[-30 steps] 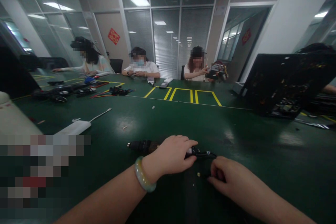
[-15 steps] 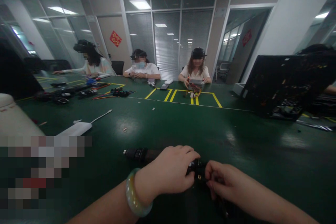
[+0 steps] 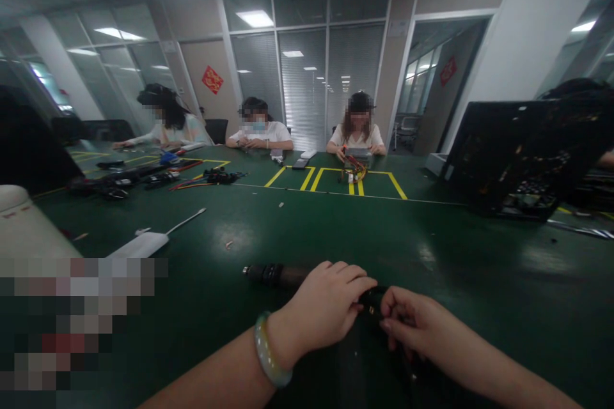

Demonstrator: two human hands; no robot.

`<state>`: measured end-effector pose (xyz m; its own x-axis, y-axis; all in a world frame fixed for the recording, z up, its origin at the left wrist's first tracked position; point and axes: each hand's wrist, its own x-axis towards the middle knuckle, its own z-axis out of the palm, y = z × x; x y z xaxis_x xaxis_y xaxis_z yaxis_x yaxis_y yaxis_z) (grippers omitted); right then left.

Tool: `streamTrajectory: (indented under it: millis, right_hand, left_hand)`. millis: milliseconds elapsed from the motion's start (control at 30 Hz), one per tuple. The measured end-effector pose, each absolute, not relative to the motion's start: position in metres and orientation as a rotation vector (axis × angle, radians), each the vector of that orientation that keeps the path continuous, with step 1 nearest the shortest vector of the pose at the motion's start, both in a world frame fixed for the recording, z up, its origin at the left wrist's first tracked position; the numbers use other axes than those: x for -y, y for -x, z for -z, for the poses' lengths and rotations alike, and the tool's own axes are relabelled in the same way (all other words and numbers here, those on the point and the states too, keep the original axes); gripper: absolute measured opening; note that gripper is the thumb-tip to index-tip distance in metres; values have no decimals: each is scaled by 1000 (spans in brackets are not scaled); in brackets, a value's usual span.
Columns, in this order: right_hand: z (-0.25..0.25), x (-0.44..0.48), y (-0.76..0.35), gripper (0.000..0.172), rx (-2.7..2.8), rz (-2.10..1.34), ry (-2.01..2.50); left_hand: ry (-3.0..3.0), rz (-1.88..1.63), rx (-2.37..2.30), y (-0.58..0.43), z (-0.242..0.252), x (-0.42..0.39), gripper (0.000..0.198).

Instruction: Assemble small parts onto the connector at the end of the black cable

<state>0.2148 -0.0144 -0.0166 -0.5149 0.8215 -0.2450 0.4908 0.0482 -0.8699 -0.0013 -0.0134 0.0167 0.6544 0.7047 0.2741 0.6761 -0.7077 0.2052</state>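
Note:
A long black cylindrical tool with a silver tip (image 3: 268, 273), much like an electric screwdriver, lies on the green table in front of me. My left hand (image 3: 329, 303), with a jade-coloured bangle at the wrist, is wrapped over its right end and hides much of it. Just to the right, the fingers of my right hand (image 3: 407, 319) are closed on a black cable (image 3: 377, 297) coming from that end. A small gold-coloured glint shows there. Part of the cable below the right hand is too dark to make out.
A white adapter with a short lead (image 3: 144, 244) lies left. Black parts and coloured wires (image 3: 215, 177) are farther back. A black computer case (image 3: 499, 160) stands at right. Several people sit across the green table (image 3: 307, 230); one handles a grey box with wires (image 3: 357, 156).
The tool and both my hands have shifted a little to the right in view. My left fingers now lie closer over the tool's end. The right hand keeps its pinch.

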Motion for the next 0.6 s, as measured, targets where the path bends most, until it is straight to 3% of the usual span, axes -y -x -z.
streamTrajectory:
  millis: [233,600]
  right_hand:
    - [16,11,-211,18,1982,-1350,1444]
    - [28,1,-210,23,1789,-1302,1314]
  left_hand:
    - [-2764,-406,-1318,-14,-13,15,10]
    - [-2765,-423,-1364,-17,-4,5,16]
